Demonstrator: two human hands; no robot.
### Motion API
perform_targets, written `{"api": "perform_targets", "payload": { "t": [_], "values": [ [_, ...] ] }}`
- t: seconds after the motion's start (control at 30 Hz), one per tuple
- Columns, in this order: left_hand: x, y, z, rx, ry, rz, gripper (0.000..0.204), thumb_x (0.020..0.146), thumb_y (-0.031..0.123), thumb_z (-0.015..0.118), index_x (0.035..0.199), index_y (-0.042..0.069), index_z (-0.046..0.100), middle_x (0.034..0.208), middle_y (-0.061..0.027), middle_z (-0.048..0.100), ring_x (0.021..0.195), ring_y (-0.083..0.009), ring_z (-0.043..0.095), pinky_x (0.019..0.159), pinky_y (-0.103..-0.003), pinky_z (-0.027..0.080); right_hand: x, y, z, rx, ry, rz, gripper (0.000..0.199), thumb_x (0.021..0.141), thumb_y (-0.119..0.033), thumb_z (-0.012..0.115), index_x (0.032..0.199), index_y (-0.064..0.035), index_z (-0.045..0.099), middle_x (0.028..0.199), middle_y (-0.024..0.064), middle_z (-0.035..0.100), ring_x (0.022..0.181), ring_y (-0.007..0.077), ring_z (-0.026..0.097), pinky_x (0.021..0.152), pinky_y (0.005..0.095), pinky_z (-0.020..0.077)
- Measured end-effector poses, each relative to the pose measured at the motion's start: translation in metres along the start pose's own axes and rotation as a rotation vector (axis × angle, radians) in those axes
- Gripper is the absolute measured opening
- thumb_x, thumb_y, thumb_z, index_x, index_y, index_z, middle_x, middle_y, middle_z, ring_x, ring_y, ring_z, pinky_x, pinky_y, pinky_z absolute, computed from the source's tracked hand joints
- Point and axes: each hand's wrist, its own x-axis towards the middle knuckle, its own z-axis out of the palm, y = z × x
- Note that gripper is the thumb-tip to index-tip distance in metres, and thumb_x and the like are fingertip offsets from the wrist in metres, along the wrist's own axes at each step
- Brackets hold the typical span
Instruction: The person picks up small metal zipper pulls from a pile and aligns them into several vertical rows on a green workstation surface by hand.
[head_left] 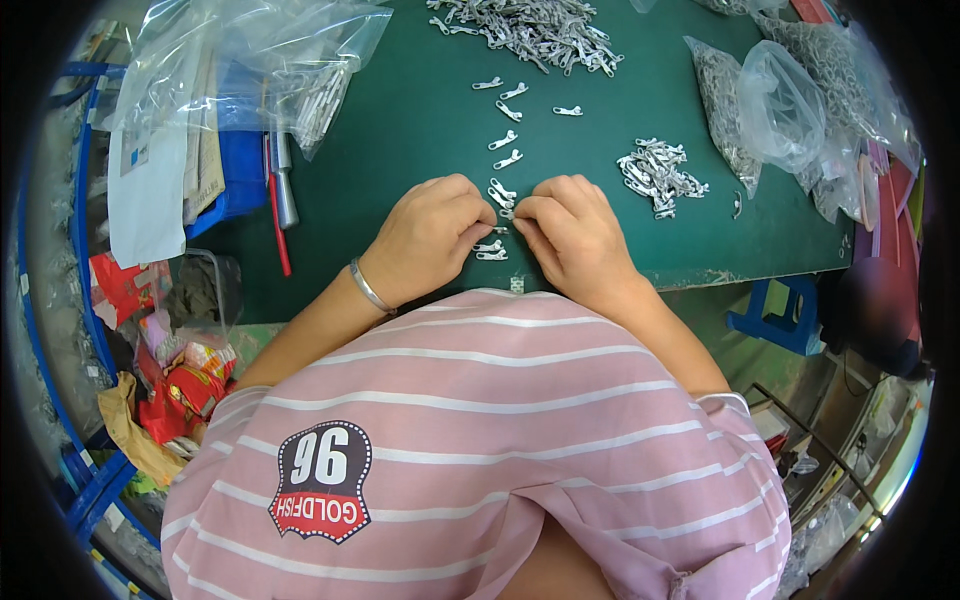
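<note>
Close to the front edge of a green table (pixel 380 130), my two hands face each other with fingers pinched. At the fingertips of my left hand (pixel 428 235), a small silver zipper slider (pixel 500 230) pokes out. My right hand (pixel 580 235) is closed beside it, its fingertips by another slider (pixel 507 213); what lies inside that pinch is hidden. Just below the fingers rest more sliders (pixel 490 254). Loose ones (pixel 508 160) run in a rough line up the table beyond my hands.
A large slider heap (pixel 540 32) lies at the far side, a smaller pile (pixel 658 177) to the right. Filled clear bags (pixel 722 110) stand far right. At left are a blue bin (pixel 240 175), a red pen (pixel 278 225) and plastic bags (pixel 250 50). A blue stool (pixel 780 315) is below right.
</note>
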Motion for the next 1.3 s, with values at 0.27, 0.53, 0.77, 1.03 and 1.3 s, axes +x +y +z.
{"api": "perform_targets", "payload": {
  "t": [0.27, 0.53, 0.77, 1.03, 1.3],
  "values": [
    [-0.007, 0.006, -0.017, -0.027, -0.011, -0.095, 0.014, 0.083, 0.002, 0.075, 0.096, 0.004, 0.069, 0.091, -0.0105, 0.064, 0.084, -0.0299, 0.064, 0.075, -0.038, 0.051, -0.006, 0.005, -0.002, 0.001, 0.006, 0.023, 0.013, 0.084, -0.004, 0.073, 0.096, -0.0075, 0.070, 0.092, 0.0051, 0.062, 0.083, 0.0268, 0.060, 0.072, 0.0388, 0.0448],
    [-0.019, 0.007, -0.001, 0.049, -0.008, -0.009, 0.021, 0.079, 0.008, 0.081, 0.097, 0.007, 0.070, 0.093, -0.0074, 0.062, 0.086, -0.0278, 0.062, 0.077, -0.040, 0.048, -0.015, -0.003, 0.004, 0.000, -0.029, -0.027, 0.022, 0.081, -0.004, 0.074, 0.101, -0.0099, 0.072, 0.093, 0.0030, 0.062, 0.084, 0.0245, 0.059, 0.072, 0.0382, 0.0430],
    [-0.027, 0.004, 0.004, 0.086, 0.014, 0.037, 0.020, 0.077, 0.008, 0.083, 0.093, 0.009, 0.071, 0.089, -0.0055, 0.061, 0.082, -0.0259, 0.061, 0.075, -0.038, 0.047, -0.016, -0.007, 0.009, 0.011, -0.007, -0.025, 0.028, 0.077, 0.002, 0.076, 0.103, -0.0083, 0.073, 0.093, 0.0052, 0.063, 0.080, 0.0251, 0.058, 0.070, 0.0368, 0.0426],
    [-0.028, 0.005, 0.005, 0.094, 0.031, 0.042, 0.017, 0.077, 0.009, 0.083, 0.091, 0.009, 0.073, 0.088, -0.0043, 0.061, 0.082, -0.0244, 0.062, 0.075, -0.037, 0.046, -0.015, -0.007, 0.002, 0.041, -0.045, 0.003, 0.019, 0.080, -0.002, 0.072, 0.098, -0.0085, 0.072, 0.088, 0.0041, 0.060, 0.081, 0.0252, 0.057, 0.070, 0.0379, 0.0420],
    [-0.024, 0.006, 0.008, 0.108, -0.029, 0.160, 0.022, 0.072, 0.009, 0.085, 0.091, 0.011, 0.073, 0.088, -0.0019, 0.059, 0.080, -0.0214, 0.061, 0.071, -0.036, 0.044, -0.012, -0.004, 0.010, -0.056, 0.000, 0.014, 0.022, 0.080, -0.003, 0.072, 0.102, -0.0099, 0.074, 0.089, 0.0034, 0.060, 0.082, 0.0252, 0.057, 0.069, 0.0383, 0.0420]
  ]
}}
